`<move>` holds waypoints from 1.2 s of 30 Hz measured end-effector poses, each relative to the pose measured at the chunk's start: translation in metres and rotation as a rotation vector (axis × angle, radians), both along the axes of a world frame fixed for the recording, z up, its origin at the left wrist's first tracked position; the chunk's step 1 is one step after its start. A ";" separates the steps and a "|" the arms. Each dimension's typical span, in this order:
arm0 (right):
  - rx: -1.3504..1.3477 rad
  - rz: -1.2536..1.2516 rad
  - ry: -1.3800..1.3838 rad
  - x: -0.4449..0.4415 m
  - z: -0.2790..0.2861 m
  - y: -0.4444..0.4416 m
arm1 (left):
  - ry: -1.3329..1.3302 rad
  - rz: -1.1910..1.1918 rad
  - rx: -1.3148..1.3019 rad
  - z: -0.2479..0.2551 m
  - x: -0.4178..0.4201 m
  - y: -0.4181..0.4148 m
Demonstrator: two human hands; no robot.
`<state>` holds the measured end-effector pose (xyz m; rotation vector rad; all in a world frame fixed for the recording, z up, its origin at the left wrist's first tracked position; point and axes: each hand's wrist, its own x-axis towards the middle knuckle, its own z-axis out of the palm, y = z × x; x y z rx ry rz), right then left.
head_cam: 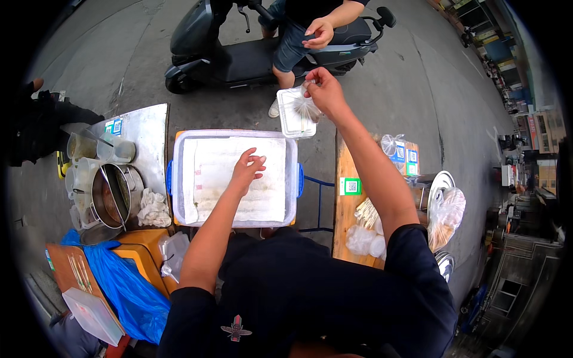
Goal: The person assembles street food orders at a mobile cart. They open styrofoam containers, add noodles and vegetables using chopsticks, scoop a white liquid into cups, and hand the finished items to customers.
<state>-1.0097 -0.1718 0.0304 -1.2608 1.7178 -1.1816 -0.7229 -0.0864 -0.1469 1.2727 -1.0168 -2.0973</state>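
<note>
My right hand (pixel 326 91) reaches forward, its fingers pinching the top of a thin clear plastic bag (pixel 306 106). Within the bag is a white lidded takeaway container (pixel 293 120), hanging past the far right corner of a plastic tub. My left hand (pixel 249 172) hovers over the tub with its fingers apart, holding nothing. A white cloth (pixel 239 203) covers the lid of this translucent tub (pixel 178 176), which has blue side latches. Across from me, another person's hand (pixel 320 33) is held out, a little beyond my right hand and apart from the bag.
The other person straddles a dark scooter (pixel 241 60). At left, a metal-topped table (pixel 150 129) carries a divided steel pot (pixel 117 197), plastic jugs (pixel 116 148) and a crumpled cloth (pixel 153 208). To the right, a wooden table (pixel 344 215) bears skewers (pixel 368 214), cups (pixel 378 245) and printed-code cards (pixel 350 186).
</note>
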 end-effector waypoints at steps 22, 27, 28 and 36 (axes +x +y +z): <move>-0.168 -0.286 0.304 -0.066 -0.058 -0.106 | -0.323 0.392 0.001 -0.067 0.151 0.119; 0.156 0.343 0.284 0.112 -0.103 0.044 | -0.957 -0.097 -0.943 -0.050 0.139 0.113; 0.204 0.549 0.447 0.139 -0.127 0.083 | -1.003 -0.177 -0.993 -0.041 0.130 0.110; 0.536 0.847 0.981 0.185 -0.189 0.181 | -1.118 -0.493 -1.026 -0.055 0.154 0.098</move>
